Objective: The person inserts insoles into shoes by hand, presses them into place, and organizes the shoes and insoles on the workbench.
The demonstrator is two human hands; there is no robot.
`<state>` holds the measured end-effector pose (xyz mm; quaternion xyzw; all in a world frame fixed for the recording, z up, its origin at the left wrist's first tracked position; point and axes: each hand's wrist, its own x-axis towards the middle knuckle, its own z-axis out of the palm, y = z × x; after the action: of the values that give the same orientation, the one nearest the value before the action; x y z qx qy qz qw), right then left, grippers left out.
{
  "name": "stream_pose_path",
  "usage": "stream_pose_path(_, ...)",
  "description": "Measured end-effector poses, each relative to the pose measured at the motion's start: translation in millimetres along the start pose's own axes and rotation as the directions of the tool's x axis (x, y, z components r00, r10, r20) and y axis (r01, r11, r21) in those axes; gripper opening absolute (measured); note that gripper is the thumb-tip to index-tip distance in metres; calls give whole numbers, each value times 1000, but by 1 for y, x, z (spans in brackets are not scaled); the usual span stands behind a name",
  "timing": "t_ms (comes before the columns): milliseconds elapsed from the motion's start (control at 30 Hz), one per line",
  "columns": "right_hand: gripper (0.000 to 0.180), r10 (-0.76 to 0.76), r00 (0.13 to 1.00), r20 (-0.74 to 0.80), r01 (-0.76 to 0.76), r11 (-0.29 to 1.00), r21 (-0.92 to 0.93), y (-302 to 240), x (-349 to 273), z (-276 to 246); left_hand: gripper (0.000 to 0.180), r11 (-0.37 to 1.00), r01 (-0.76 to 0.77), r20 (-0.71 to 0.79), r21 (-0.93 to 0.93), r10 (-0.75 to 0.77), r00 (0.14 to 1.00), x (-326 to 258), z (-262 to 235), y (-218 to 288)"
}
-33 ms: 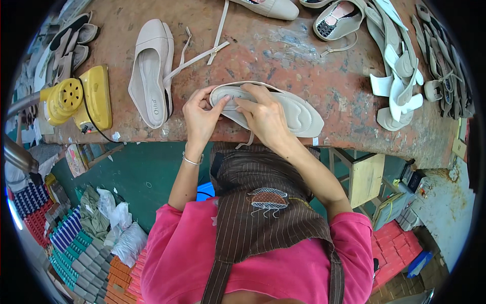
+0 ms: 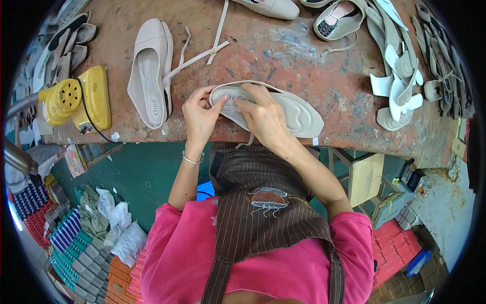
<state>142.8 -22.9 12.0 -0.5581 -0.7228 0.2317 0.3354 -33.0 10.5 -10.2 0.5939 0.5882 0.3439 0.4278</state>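
At the table's front edge lies a beige shoe (image 2: 281, 91), its heel toward my left. A cream insole (image 2: 305, 118) with a padded front rests along it, its broad front end lying over the shoe's front part. My left hand (image 2: 198, 114) is closed round the shoe's heel, thumb pressing on the insole's heel end. My right hand (image 2: 267, 115) is bent over the insole's middle, its fingertips and thumb gripping near the heel; they partly hide it. A thin strap hangs below the shoe. To the left sits another beige shoe (image 2: 166, 50) with an insole inside.
A yellow machine (image 2: 93, 99) with a cord stands at the left. More shoes (image 2: 344, 19) lie at the far side. White and beige insole pieces (image 2: 400, 71) are heaped at the right, beside a row of dark shoe parts (image 2: 445, 66). A wooden stool (image 2: 367, 177) stands below the table.
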Motion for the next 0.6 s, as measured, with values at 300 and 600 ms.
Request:
stream_pose_path(300, 36, -216, 949, 231, 237, 969, -64, 6, -3, 8, 8, 989, 106, -56, -104, -112, 992, 6, 6, 5)
stream_pose_path(600, 30, 239, 942, 237, -121, 898, -423, -9, -12, -40, 11, 978, 2, -76, 211, 14, 997, -11, 12, -4)
